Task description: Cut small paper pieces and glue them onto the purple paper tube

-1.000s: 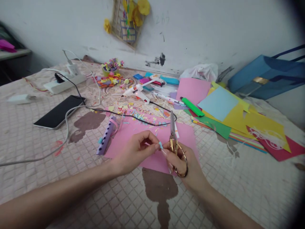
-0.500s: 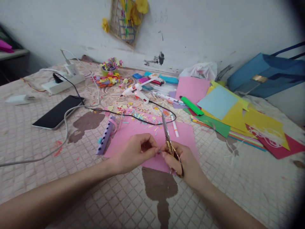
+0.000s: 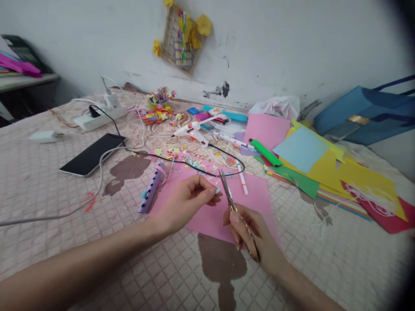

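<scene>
Scissors swing in toward the scrap

My right hand (image 3: 251, 229) stays clenched on the scissors (image 3: 234, 206), blades now tilted left; my left hand (image 3: 188, 203) pinches a tiny blue paper scrap (image 3: 217, 190) above the pink sheet (image 3: 210, 211).

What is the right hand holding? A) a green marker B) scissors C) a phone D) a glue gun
B: the right hand grips the gold-handled scissors over the pink paper, while the glue gun, green marker and phone lie untouched on the table.
</scene>
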Motion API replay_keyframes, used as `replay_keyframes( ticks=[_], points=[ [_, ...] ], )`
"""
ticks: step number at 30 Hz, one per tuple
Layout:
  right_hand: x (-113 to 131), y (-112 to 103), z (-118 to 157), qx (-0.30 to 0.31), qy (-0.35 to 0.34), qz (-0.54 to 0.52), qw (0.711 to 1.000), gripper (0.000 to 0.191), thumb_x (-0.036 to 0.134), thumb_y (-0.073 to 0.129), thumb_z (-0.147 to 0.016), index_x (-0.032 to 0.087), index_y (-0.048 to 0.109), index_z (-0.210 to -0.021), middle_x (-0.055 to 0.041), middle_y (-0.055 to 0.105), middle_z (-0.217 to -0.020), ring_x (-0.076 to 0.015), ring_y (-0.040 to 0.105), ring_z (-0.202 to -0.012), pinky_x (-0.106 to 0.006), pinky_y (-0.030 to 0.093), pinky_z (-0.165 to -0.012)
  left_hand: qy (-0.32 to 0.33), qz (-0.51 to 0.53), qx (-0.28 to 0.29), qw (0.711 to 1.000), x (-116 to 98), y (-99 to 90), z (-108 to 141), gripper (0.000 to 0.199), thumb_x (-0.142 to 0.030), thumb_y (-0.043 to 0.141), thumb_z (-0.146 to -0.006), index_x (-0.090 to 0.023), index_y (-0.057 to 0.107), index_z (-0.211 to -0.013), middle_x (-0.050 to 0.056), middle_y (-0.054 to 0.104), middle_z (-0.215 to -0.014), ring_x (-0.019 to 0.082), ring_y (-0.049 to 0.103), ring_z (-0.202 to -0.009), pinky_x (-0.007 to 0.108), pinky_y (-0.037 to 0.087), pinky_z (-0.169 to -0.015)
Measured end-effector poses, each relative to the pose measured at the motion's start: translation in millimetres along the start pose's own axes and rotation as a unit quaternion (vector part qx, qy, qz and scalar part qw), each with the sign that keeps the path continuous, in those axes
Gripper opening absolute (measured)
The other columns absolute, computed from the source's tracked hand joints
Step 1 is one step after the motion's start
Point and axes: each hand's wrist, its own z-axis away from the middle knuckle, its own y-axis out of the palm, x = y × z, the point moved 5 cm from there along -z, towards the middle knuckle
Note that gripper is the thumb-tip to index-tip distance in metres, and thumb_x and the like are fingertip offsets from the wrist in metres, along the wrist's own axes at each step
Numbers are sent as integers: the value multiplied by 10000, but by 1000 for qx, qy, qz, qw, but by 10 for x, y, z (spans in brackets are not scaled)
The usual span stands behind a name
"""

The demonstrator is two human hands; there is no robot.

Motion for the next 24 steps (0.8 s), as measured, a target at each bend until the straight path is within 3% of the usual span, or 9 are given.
replay_keyframes(
  ticks=[10, 17, 24],
  points=[
    [-57, 26, 7, 23, -4, 39, 999, 388, 526, 443, -839, 207, 362, -633, 68, 340, -500, -86, 357, -434, -229, 262, -421, 8, 49, -16, 999, 25, -51, -18, 150, -251, 571, -807, -142, 499, -733, 21, 629, -745, 118, 613, -706, 277, 502, -696],
    [-83, 16, 1, 14, -5, 60, 998, 365, 517, 441, -843, 190, 459, -681, 67, 341, -501, -87, 358, -430, -226, 264, -412, 6, 64, -24, 998, 55, -59, -24, 143, -247, 566, -812, -143, 496, -743, 14, 627, -735, 113, 615, -697, 271, 500, -697],
    [-75, 29, -2, 4, -8, 87, 996, 389, 539, 448, -831, 190, 455, -659, 62, 355, -506, -87, 363, -428, -221, 279, -398, 9, 69, -41, 997, 55, -53, -18, 141, -249, 568, -804, -145, 495, -743, 8, 625, -716, 114, 612, -681, 272, 498, -687]
  ],
)
